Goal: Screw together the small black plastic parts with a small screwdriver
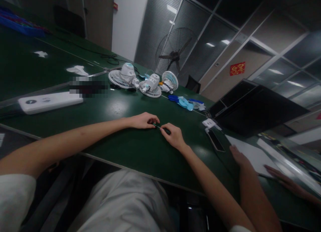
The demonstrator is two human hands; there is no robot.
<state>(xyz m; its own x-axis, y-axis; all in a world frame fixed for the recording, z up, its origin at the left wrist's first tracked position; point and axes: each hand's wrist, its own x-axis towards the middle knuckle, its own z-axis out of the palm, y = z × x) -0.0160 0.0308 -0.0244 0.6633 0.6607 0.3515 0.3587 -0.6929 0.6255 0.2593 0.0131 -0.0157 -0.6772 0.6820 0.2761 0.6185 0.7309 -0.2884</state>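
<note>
My left hand is over the green table, its fingers closed around a small dark-green piece too small to make out fully. Just to its right, my right hand grips what looks like a small screwdriver; its thin shaft points left at the green piece, and its dark handle is mostly hidden in my fingers. Whether the tip touches the piece I cannot tell.
Beyond my hands lie white fans and blue fan blades. A long white case is at the left. To the right are a phone, a dark monitor, and another person's hands on a white sheet.
</note>
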